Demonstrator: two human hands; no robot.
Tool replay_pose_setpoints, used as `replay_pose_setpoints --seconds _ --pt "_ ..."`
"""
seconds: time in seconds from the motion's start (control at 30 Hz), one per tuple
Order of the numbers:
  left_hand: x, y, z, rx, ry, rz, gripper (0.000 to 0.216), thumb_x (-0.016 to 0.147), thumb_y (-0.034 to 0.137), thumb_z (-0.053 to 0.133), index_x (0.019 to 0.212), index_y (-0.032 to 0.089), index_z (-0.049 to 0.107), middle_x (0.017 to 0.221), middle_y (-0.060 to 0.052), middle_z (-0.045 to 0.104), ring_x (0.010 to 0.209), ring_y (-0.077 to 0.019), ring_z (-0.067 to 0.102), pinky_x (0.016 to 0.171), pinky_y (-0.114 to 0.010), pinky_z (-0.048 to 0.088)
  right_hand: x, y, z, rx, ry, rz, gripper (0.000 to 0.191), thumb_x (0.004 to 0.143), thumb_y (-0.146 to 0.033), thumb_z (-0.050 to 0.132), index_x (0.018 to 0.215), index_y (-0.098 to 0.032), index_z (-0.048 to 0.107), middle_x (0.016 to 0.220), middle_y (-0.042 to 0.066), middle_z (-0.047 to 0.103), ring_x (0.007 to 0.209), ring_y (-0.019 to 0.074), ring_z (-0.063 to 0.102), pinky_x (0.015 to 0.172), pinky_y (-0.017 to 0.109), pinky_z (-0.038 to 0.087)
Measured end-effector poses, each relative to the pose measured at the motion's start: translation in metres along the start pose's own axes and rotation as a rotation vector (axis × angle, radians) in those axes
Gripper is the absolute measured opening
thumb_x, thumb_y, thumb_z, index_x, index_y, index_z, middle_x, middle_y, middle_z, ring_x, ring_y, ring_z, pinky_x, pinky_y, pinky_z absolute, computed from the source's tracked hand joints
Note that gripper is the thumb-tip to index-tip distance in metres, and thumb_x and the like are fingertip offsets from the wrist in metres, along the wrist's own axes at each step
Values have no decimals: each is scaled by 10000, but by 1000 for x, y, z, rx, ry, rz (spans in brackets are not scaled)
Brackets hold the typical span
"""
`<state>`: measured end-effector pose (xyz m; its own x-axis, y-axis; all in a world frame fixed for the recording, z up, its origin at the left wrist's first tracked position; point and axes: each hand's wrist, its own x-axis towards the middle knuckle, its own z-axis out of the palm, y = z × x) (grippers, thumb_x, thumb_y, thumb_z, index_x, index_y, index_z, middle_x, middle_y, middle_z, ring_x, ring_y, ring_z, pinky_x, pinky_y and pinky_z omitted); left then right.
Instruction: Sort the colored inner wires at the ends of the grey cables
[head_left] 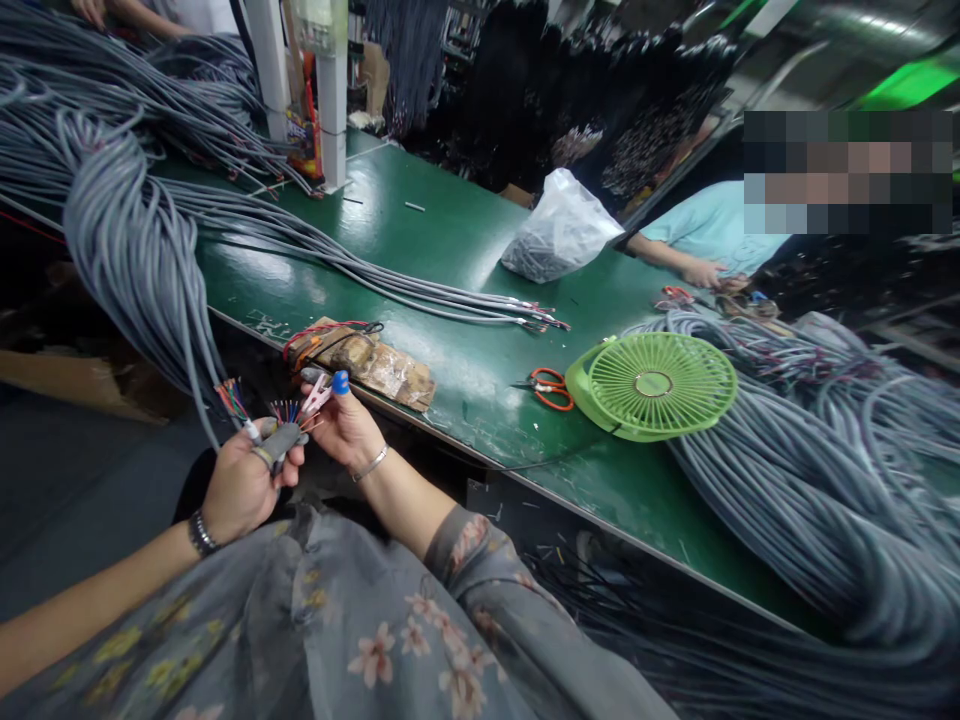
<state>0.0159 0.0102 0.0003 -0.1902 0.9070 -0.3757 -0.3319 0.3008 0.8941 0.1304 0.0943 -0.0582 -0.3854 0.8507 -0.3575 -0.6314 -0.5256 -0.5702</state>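
My left hand point(244, 482), with grey covers on its fingers, is closed around the end of a grey cable point(252, 431). Thin coloured wires point(285, 411) fan out of its grip. My right hand point(351, 432) wears a blue cover on the thumb and pinches a small pale pink clip-like piece point(317, 396) beside those wires. More bare wire ends point(232, 398) stick up just left of my left hand. They belong to the thick hanging bundle of grey cables point(142, 240). The fingertips of my right hand are partly hidden.
A taped wooden block point(394, 375) lies at the near edge of the green table point(457, 280). Orange-handled scissors point(551, 390) and a green fan point(652, 385) stand to its right. Behind are a plastic bag point(559, 230) and a co-worker's hands point(712, 275). Cable bundles point(787, 500) cover the right side.
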Motion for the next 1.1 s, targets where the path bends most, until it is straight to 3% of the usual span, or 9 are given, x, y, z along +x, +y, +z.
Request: replay_pose_setpoints --seconds 0.27,0.5,0.77,0.93,1.1 --pt "-7 0 -12 9 25 59 254 580 281 905 652 231 666 513 12 678 372 -98 516 387 -189 357 -17 -5 -6 3 -60 74 660 1075 -868 615 969 -231 753 948 66 799 778 197 679 697 295 604" --pt "-10 5 -7 -38 40 89 317 555 264 937 679 245 646 523 27 702 380 -109 540 388 -189 384 -28 -10 0 -72 -16 -2 366 1068 -532 841 894 -218 772 791 -2 732 669 134 585 631 224 571" --pt "-4 10 6 -58 88 105 291 543 271 895 658 248 629 504 16 703 365 -114 534 369 -183 368 -17 5 -10 -311 143 -297 583 1017 -736 822 736 -233 733 673 -3 673 683 167 606 699 283 578" --pt "-1 8 11 -51 119 90 249 536 278 869 618 237 638 484 0 683 347 -112 525 358 -181 328 -13 2 -5 -127 15 -110 544 962 -737 893 886 -209 789 818 27 760 758 178 671 711 291 609" --pt "-2 6 10 -33 120 73 219 555 274 853 629 231 651 489 3 685 354 -106 520 370 -175 317 -11 2 0 11 63 -86 466 1005 -662 889 924 -213 791 820 27 752 818 193 688 738 295 625"
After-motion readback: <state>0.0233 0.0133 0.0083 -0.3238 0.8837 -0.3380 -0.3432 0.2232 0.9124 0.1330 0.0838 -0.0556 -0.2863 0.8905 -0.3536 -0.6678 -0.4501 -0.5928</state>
